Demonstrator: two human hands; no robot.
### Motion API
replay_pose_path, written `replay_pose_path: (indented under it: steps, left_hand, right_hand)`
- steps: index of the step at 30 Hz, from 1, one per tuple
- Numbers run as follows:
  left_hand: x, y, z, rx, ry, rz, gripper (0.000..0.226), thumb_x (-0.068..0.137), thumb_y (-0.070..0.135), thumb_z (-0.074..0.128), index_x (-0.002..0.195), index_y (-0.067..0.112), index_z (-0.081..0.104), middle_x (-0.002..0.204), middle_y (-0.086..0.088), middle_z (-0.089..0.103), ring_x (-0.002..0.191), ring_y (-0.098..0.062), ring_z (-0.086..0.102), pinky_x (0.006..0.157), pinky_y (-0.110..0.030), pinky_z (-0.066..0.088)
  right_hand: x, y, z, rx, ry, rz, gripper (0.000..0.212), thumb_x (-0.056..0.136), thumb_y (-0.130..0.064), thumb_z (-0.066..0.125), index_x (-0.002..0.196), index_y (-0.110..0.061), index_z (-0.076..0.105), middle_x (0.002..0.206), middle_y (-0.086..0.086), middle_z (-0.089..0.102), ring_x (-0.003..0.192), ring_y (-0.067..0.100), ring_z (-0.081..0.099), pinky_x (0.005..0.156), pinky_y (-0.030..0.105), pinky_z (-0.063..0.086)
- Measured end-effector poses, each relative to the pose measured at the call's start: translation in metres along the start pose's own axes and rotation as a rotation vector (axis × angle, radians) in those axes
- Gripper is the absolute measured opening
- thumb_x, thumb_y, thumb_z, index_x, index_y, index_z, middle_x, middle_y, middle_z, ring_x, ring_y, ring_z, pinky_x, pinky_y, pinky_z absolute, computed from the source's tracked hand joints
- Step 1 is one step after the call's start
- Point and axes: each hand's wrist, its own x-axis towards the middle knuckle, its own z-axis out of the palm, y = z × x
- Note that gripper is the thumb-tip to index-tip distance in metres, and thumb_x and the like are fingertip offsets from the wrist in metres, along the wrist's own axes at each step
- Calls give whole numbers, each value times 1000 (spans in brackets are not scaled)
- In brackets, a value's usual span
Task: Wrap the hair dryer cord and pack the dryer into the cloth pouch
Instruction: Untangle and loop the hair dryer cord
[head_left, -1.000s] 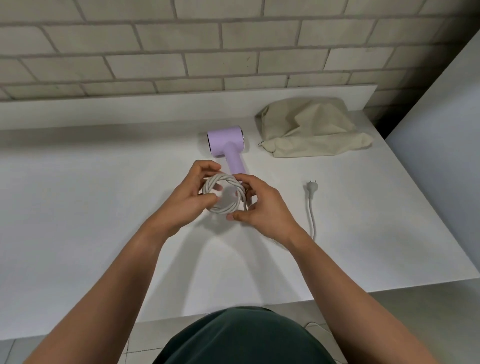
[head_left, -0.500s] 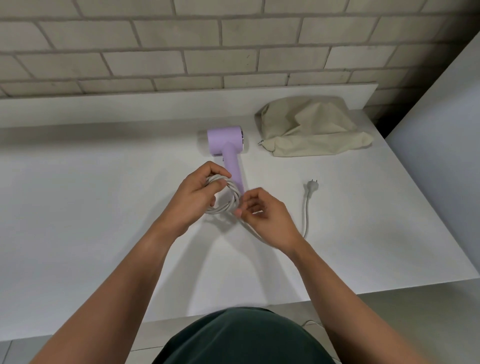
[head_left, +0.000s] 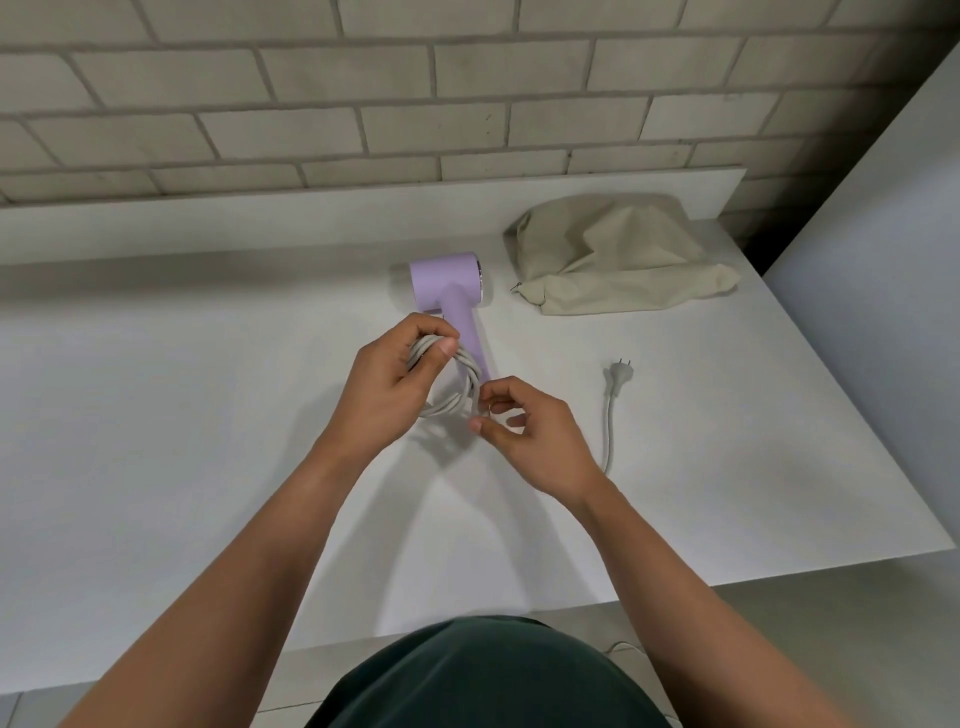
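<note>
Lilac dryer, pale grey cord, beige pouch

One lilac plastic hair dryer is lying on one white table, trailing one coiled grey cord ending in one two-pin grey plug. One crumpled beige cloth pouch is sitting there, and two bare hands, left and right, are showing.
</note>
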Motion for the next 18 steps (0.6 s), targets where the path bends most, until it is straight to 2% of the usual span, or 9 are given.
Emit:
replay_pose_path:
  steps: [3,6,9,11,12,15,17,18]
  left_hand:
    - [1,1,-2,-12,-14,13,9,104,28,61,105,22,68,78,19,64,69,-4,56,71,-30,47]
    - [3,-2,-5,-46,-20,-5,8,103,33,62,104,27,68,81,10,64,66,-13,53,66,-36,45]
    - [5,-3,-7,-126,8,-19,6,103,32,62,102,29,68,88,8,66,76,-15,58,68,-41,50]
    - [8,-2,-8,-149,44,-22,7,104,27,60,102,27,67,89,10,65,80,-11,60,67,-35,51]
    - [9,-1,-9,-167,63,-30,8,105,25,59,102,25,66,88,9,64,79,-10,59,67,-32,51]
    - [11,1,-10,-204,99,-44,10,106,24,57,101,24,66,83,4,61,71,-11,55,63,-25,50]
    - [11,1,-10,-201,101,-52,11,106,24,57,101,25,66,81,5,61,69,-11,54,62,-24,50]
    - [11,0,-9,-206,101,-59,10,106,24,57,101,25,66,81,6,61,69,-10,54,62,-24,50]
  right_hand:
    - [-1,2,5,-31,71,-69,25,83,-27,86,99,-27,66,103,-13,65,98,8,63,80,23,56]
    - [0,0,5,10,91,-85,23,85,-29,84,102,-29,68,107,-11,63,97,9,64,77,23,56]
    - [-1,-1,0,58,34,2,51,80,-25,88,119,-30,56,122,-13,56,107,6,60,81,21,55]
    - [-3,4,-4,-5,-69,113,60,78,-25,89,119,-29,46,125,-13,55,110,5,59,84,19,52]
    - [-3,8,-6,-55,-131,156,55,81,-24,87,117,-28,46,123,-11,59,108,5,61,84,20,51]
    - [-8,18,-4,-89,-230,199,19,95,-13,67,110,-23,60,102,-8,73,91,7,71,84,25,55]
    - [-11,20,-1,15,-190,216,19,101,-9,56,113,-18,68,92,-4,74,77,11,71,79,27,56]
    - [-12,18,-1,54,-170,221,19,104,-14,56,116,-18,69,91,-2,74,72,11,69,76,26,56]
